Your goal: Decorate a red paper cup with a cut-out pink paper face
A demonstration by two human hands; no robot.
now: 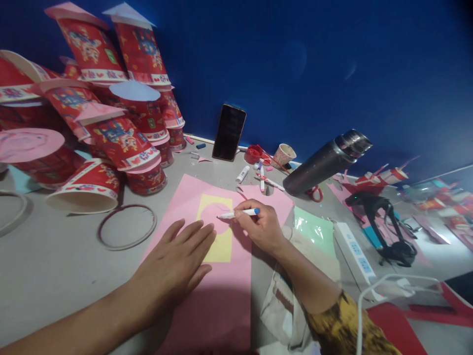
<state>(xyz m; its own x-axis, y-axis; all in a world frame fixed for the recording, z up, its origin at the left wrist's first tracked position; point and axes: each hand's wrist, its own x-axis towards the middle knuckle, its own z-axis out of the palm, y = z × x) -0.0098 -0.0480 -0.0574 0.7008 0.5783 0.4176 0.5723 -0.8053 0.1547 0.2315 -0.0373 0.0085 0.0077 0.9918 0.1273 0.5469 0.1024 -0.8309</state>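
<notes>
A large pink sheet (221,315) lies on the grey table, with a yellow paper rectangle (219,249) on it. On the upper part of the yellow paper is a pink round shape (213,214). My right hand (260,227) grips a white marker (244,213) with a blue end; its tip points at the pink round shape. My left hand (177,264) lies flat, palm down, fingers spread, over the pink sheet and the left edge of the yellow paper.
Stacked red paper cups (121,138) rise at the left, near a ring (126,227). Behind the sheet stand a phone (229,132) and a dark flask (321,165). Right are a green packet (314,229), cloth bag (275,305), power strip (356,254) and black strapped device (397,251).
</notes>
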